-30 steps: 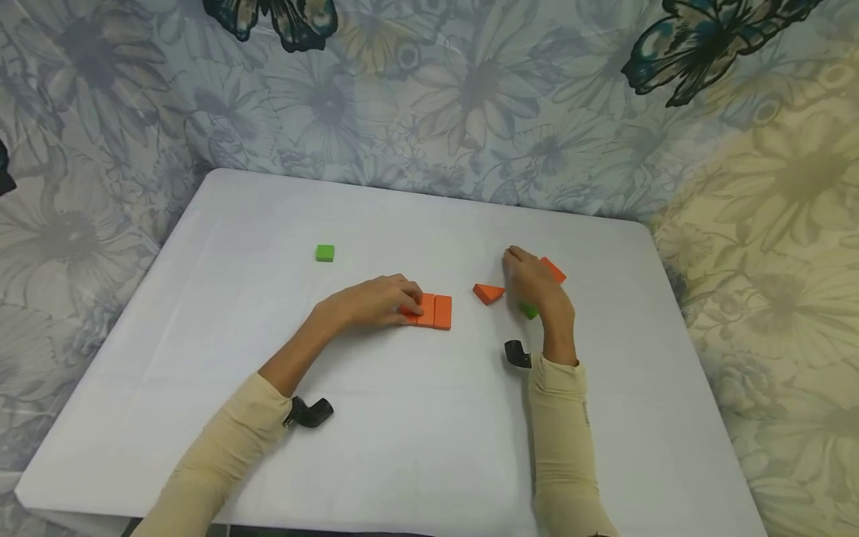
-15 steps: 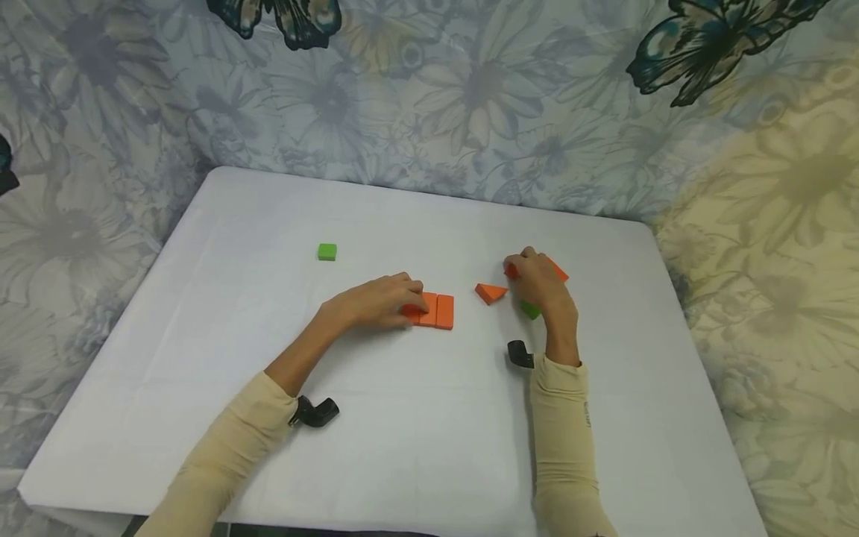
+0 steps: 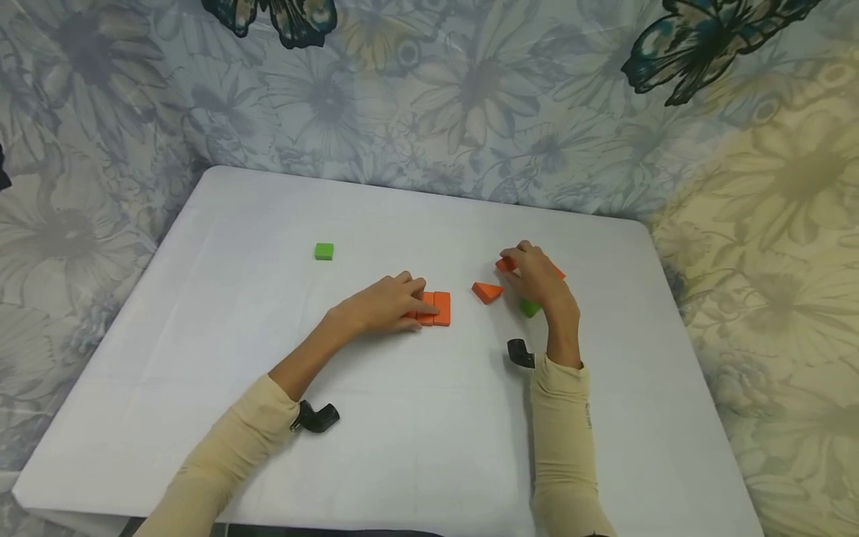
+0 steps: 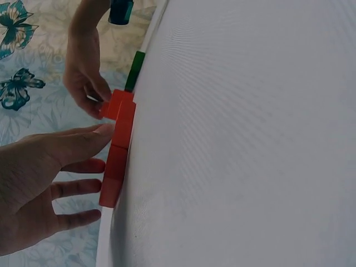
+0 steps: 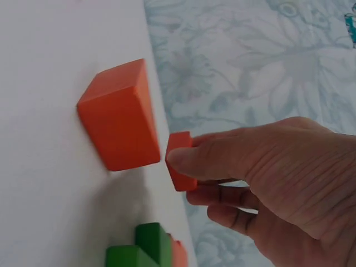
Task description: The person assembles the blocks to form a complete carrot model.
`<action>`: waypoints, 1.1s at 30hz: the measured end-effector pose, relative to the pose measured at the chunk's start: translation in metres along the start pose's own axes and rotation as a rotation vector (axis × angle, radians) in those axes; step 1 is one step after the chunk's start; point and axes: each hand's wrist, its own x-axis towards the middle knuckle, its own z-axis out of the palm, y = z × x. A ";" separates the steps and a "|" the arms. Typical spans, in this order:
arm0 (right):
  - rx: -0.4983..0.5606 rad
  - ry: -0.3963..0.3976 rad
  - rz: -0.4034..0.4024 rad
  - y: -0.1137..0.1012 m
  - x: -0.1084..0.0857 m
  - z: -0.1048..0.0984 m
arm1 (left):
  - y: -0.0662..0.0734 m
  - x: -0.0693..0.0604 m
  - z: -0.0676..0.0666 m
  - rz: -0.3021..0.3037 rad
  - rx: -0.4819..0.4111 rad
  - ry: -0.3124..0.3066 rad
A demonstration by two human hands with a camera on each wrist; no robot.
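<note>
In the head view, a row of flat orange blocks [image 3: 441, 308] lies side by side on the table. My left hand [image 3: 385, 304] rests on the row with its fingers extended, covering the left part. In the left wrist view, the thumb [image 4: 92, 142] touches the row's edge and the other fingers spread behind it. My right hand [image 3: 540, 280] pinches a small orange block [image 5: 181, 158] between thumb and fingers. Beside that hand lies an orange triangular block [image 3: 487, 291]. A green block [image 3: 529, 307] shows partly under the right wrist.
Another orange block [image 3: 558, 272] is partly hidden behind the right hand. A green square block [image 3: 324, 251] lies alone at the back left of the white table [image 3: 403, 447]. Patterned cloth [image 3: 429, 112] hangs along the back and sides.
The left hand has slid slightly right along the orange row. The right hand has taken up an orange block, now visible between its fingers, and shifted slightly away from me.
</note>
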 end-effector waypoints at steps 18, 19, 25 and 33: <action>0.134 -0.180 -0.331 -0.092 -0.019 -0.009 | -0.014 -0.006 -0.005 -0.032 -0.194 -0.060; 0.130 -0.197 -0.364 -0.097 -0.020 -0.004 | -0.016 -0.006 -0.005 -0.038 -0.218 -0.062; 0.065 -0.258 -0.530 -0.122 -0.029 0.034 | -0.025 -0.010 -0.008 -0.036 -0.290 -0.049; -0.012 -0.045 -0.609 -0.130 -0.030 0.064 | -0.025 -0.010 -0.010 -0.036 -0.277 -0.049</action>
